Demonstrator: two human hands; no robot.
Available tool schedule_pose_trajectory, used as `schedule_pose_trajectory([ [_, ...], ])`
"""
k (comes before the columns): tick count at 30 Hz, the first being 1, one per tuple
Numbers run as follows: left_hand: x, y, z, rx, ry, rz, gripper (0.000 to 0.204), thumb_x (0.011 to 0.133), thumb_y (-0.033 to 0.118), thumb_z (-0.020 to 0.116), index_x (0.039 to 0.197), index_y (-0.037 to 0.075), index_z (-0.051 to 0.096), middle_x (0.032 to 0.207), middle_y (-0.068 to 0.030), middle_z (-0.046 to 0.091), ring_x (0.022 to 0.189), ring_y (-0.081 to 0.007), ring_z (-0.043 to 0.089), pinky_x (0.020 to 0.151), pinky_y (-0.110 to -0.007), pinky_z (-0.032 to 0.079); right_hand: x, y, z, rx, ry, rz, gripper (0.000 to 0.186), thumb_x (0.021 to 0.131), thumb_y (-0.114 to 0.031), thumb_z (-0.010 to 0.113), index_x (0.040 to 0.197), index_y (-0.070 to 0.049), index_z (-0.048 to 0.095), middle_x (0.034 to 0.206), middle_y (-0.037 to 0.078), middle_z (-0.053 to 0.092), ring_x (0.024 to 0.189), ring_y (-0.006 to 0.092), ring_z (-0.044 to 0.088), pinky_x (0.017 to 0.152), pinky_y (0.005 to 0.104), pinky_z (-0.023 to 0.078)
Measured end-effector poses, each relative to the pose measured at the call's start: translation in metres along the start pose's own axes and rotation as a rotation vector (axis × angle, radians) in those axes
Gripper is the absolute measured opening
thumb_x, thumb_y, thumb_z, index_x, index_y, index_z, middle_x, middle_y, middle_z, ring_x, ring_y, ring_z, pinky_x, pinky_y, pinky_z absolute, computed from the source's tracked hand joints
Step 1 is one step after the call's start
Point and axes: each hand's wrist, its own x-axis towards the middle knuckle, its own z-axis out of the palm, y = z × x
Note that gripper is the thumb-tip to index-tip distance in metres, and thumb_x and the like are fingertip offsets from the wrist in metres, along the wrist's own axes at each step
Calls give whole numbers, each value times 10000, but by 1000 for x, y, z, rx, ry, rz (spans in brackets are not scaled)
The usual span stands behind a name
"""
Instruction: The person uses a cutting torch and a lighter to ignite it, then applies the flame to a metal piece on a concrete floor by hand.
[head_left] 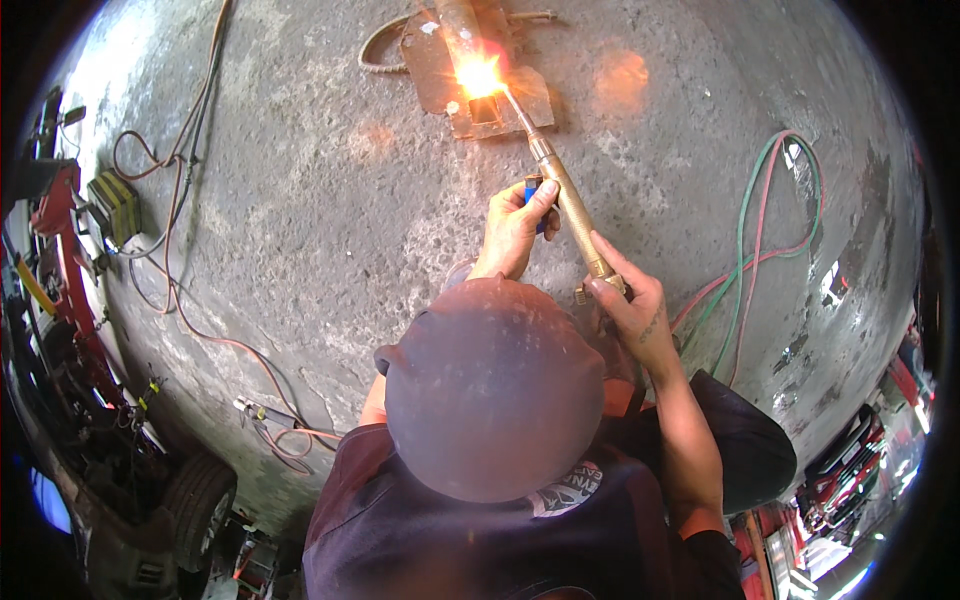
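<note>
Co-worker's shirt [430, 535] bears lettered emblem [572, 490]; their right grip [632, 308] holds brass torch [572, 205]

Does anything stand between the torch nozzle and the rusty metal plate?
Nothing solid is visible between the torch nozzle and the rusty metal plate; the bright flame at the nozzle's tip hides the exact gap.

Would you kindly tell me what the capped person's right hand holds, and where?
Their right hand holds the torch by the rear end of its brass-coloured body.
</note>
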Motion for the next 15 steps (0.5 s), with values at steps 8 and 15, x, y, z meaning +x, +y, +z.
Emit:
schedule_pose_trajectory([
  [8,-1,2,0,-4,12,-13,275,997,298,707,929,32,691,731,-12,636,611,-92,568,545,-259,435,1,-1,0,-55,17,-16,554,955,-133,664,1497,-103,551,866,-36,620,681,52,526,625,231,454],
  [15,1,0,-3,13,8,-17,286,991,311,713,912,39,673,712,-25,632,610,-106,573,543,-269,434,0,-3,2,-37,16,-18,547,955,-132,662,1488,-72,554,877,-30,624,705,51,529,641,230,459],
])
